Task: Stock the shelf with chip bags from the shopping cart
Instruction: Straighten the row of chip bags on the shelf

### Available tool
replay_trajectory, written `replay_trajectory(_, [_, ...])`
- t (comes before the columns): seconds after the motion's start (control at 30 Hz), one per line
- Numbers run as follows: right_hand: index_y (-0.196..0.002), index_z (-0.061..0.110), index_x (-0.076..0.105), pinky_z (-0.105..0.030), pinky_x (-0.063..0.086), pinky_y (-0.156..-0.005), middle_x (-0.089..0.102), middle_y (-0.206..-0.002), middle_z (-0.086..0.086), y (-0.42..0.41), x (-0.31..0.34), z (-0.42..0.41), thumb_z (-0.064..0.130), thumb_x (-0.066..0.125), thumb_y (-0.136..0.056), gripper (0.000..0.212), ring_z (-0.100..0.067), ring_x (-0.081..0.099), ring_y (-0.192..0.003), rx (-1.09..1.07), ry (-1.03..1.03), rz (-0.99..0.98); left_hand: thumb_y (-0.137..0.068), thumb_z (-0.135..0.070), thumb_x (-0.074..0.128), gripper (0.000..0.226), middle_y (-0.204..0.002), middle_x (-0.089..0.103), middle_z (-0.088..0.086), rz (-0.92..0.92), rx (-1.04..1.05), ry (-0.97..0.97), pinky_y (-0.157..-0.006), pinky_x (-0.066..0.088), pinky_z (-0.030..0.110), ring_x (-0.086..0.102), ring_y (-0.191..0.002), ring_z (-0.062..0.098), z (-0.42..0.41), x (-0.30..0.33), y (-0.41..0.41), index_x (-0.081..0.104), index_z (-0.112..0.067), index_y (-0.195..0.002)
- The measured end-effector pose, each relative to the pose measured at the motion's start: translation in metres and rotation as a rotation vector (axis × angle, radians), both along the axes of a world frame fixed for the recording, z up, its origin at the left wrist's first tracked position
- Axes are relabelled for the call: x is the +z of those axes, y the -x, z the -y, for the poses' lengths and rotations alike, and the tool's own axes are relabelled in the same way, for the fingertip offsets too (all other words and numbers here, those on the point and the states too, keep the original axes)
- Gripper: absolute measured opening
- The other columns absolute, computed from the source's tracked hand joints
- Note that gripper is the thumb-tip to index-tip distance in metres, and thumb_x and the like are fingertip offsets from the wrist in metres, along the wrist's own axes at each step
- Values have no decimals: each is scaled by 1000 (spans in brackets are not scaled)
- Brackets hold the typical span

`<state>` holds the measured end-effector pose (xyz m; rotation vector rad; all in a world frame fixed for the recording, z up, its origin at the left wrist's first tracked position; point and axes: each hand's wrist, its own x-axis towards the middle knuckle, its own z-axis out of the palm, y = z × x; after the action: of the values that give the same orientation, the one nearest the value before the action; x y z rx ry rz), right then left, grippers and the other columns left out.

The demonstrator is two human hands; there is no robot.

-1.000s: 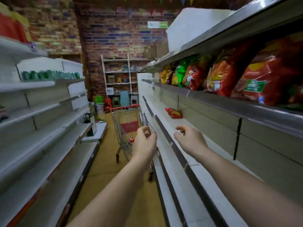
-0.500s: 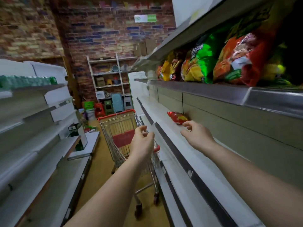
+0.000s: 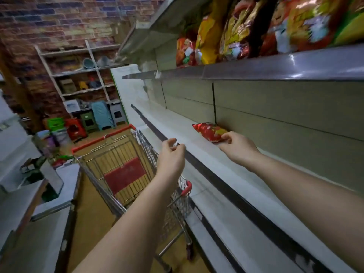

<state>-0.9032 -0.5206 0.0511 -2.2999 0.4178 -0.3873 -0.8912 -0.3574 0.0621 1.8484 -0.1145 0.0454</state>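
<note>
Item: red chip bag (image 3: 209,131), lying flat on the white shelf (image 3: 220,164), its near end directly under my right hand (image 3: 237,143). That hand's fingertips curl onto the bag's near corner, touching and apparently pinching it; I cannot tell how firm the hold is. Item: my left hand (image 3: 171,154), level with the right hand and well to its left, at the shelf's dark front rail, fingers loosely curled and holding nothing. Item: shopping cart (image 3: 126,170), below and beyond the left hand in the aisle, red-trimmed wire basket; I see no chip bags in it, only a red panel at the bottom. Item: upper shelf (image 3: 275,66), above both hands, carrying a row of upright chip bags (image 3: 246,30) in red, yellow and green. Item: back wall rack with stools and crates, well beyond the cart. Step in hand, as I judge it: settling this one bag on the shelf, or taking it up to move it. Next move calls for a clean grip on the bag's edge and a short shift toward the back panel, then a check of the cart for remaining stock.
</note>
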Motion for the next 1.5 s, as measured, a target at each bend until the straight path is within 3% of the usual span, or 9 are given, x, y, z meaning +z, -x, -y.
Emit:
replay_trajectory(0.1, [-133, 20, 47, -26, 40, -77, 53, -131, -7, -54, -8, -12, 28, 51, -91, 43, -26, 52, -110, -85, -30, -25, -99, -23, 46, 42, -131, 49, 5, -40, -72, -40, -97, 45, 37, 51, -110, 19, -12, -6, -68, 38, -17, -140])
replay_trajectory(0.23, [-135, 21, 45, -26, 37, -81, 51, -134, -6, -111, -14, -23, 28, 50, -92, 44, -26, 49, -117, -169, -26, -71, -100, -22, 43, 41, -129, 50, 6, -77, -141, -55, -90, 44, 35, 52, -107, 19, -15, -7, -145, 38, -16, -140])
replay_trajectory(0.37, [-134, 20, 45, -26, 39, -82, 51, -134, -7, -153, -24, -18, 28, 50, -92, 43, -26, 50, -116, -225, -11, -120, -101, -23, 41, 40, -116, 48, 2, -132, -222, -24, -77, 40, 28, 48, -79, 7, 0, -19, -196, 37, -17, -140])
replay_trajectory(0.67, [-128, 14, 52, -27, 41, -80, 58, -125, -13, -247, -49, 27, 25, 51, -92, 38, -31, 54, -111, -242, 54, -237, -99, -28, 43, 39, -123, 54, 2, -183, -233, -29, -93, 46, 38, 55, -102, 18, 40, -48, -296, 41, -22, -137])
replay_trajectory(0.77, [-132, 12, 50, -25, 38, -85, 53, -135, -12, -279, -49, 41, 24, 51, -93, 41, -30, 50, -120, -238, 107, -251, -99, -27, 43, 38, -113, 53, 1, -206, -257, -2, -85, 44, 32, 54, -90, 14, 60, -50, -322, 40, -21, -136])
replay_trajectory(1.0, [-136, 11, 47, -29, 40, -95, 50, -136, -14, -338, -75, 74, 25, 55, -89, 49, -31, 49, -122, -302, 140, -333, -99, -29, 43, 41, -108, 49, -3, -287, -333, 45, -80, 35, 27, 50, -98, 15, 91, -67, -365, 38, -19, -138])
replay_trajectory(1.13, [-140, 14, 37, -35, 39, -101, 43, -137, -14, -360, -96, 86, 33, 71, -75, 76, -33, 45, -124, -312, 116, -341, -99, -26, 44, 40, -91, 48, -9, -304, -355, 44, -66, 37, 24, 51, -95, 14, 101, -79, -391, 40, -18, -137])
replay_trajectory(1.3, [-150, 15, 11, -39, 34, -107, 24, -147, -14, -372, -116, 91, 32, 73, -77, 97, -33, 29, -135, -306, 196, -416, -99, -28, 45, 41, -104, 50, -4, -323, -411, 28, -80, 38, 27, 51, -99, 16, 109, -95, -409, 39, -18, -138])
replay_trajectory(1.5, [-149, 11, 15, -34, 42, -95, 35, -141, -19, -371, -129, 82, 21, 58, -90, 74, -34, 46, -124, -262, 350, -518, -97, -30, 47, 43, -124, 53, 6, -406, -436, 8, -88, 42, 33, 53, -113, 24, 122, -115, -419, 40, -17, -137])
